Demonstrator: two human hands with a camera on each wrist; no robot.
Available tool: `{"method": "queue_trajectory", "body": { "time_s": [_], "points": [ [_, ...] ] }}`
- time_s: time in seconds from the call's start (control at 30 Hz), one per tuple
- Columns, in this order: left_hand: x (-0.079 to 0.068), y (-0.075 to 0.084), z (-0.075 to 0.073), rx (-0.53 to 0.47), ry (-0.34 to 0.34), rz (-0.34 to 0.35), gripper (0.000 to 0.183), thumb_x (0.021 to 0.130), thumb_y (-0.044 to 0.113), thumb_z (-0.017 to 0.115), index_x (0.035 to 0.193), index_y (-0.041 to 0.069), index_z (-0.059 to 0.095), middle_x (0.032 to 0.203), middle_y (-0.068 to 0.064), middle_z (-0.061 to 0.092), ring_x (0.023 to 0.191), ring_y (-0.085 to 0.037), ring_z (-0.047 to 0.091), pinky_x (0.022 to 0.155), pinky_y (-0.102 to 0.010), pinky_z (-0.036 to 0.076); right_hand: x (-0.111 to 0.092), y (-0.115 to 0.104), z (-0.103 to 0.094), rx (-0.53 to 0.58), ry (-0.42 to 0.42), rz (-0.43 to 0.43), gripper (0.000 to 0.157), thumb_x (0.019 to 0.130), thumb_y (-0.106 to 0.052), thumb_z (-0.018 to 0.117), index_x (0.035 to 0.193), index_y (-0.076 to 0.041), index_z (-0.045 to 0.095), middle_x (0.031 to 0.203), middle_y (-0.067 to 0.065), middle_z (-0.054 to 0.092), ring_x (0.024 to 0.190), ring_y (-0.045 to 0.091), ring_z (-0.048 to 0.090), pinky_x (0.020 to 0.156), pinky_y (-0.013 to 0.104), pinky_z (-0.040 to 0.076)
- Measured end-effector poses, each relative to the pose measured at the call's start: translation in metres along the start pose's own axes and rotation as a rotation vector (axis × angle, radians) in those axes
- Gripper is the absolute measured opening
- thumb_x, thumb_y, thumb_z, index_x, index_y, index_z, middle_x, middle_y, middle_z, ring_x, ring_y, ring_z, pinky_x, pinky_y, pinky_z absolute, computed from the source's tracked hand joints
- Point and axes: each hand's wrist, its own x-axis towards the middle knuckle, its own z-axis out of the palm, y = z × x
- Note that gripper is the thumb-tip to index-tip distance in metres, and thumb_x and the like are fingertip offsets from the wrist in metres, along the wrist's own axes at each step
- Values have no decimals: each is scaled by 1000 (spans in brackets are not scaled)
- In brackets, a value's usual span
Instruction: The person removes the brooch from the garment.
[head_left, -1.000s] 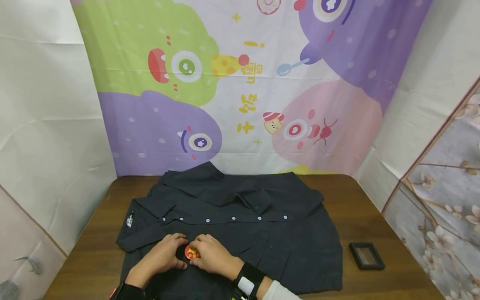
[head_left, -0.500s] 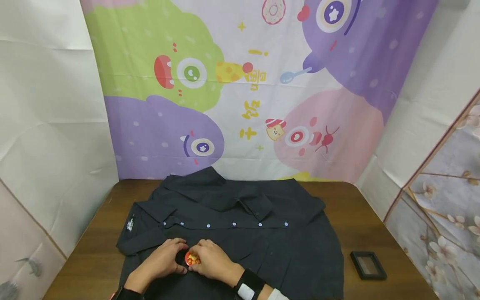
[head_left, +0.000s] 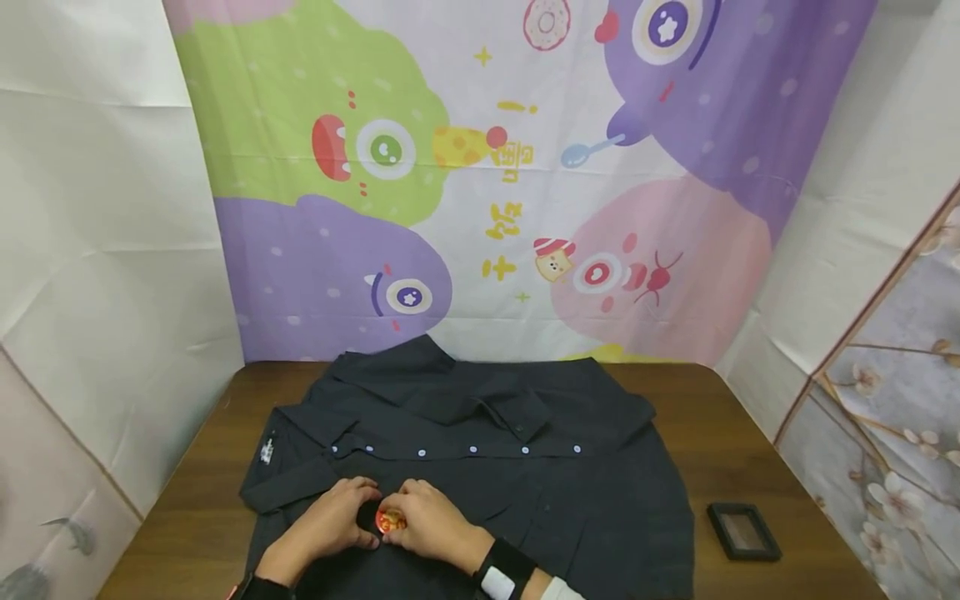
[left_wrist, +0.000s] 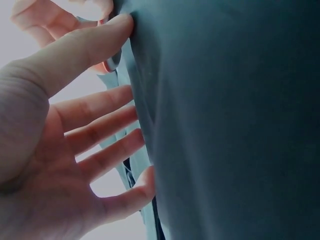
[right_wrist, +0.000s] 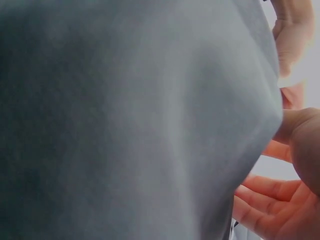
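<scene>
A dark shirt (head_left: pixel 600 517) with a row of pale buttons lies spread over the table. On its front is a round red and yellow pin badge (head_left: pixel 387 522). My right hand (head_left: pixel 429 520) pinches the badge between thumb and fingers, covering its right side. Close on the badge's left, my left hand (head_left: pixel 333 521) rests its fingertips on the cloth. In the left wrist view, the left hand's fingers (left_wrist: pixel 107 122) reach the shirt and its thumb overlaps the badge (left_wrist: pixel 116 61). The right wrist view has cloth (right_wrist: pixel 135 120) bulging up, hiding the badge.
A small black frame (head_left: pixel 743 532) lies on the brown tabletop (head_left: pixel 675 392), right of the shirt. A cartoon-print curtain (head_left: pixel 465 317) hangs behind the table, with pale panels (head_left: pixel 112 250) at both sides.
The head view has tilted up a little, so everything sits slightly lower in it. Both hands stay at the badge, and the shirt lies as before.
</scene>
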Motion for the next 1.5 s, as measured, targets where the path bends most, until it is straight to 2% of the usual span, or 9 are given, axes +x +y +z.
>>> {"method": "queue_trajectory", "body": {
  "time_s": [0.37,1.23,1.5],
  "points": [
    [0,3,0,15,15,-1,52,61,18,91,104,0,69,116,-12,65,111,-34,58,98,-54,46,0,2,-4,25,-19,0,31,80,-33,80,108,-22,73,93,-5,62,79,1,51,69,13,42],
    [5,4,-2,21,-49,-66,50,67,21,88,110,1,70,126,-15,61,120,-36,53,101,-57,43,-1,11,-16,40,-36,42,32,80,-34,79,109,-22,73,90,-6,59,71,-2,47,62,14,39],
    [4,4,0,9,-43,-83,47,69,22,87,109,3,70,126,-15,62,120,-36,53,102,-58,42,-3,11,-15,47,-28,40,31,80,-33,79,108,-22,73,89,-6,59,69,-2,45,60,13,38]
  ]
}}
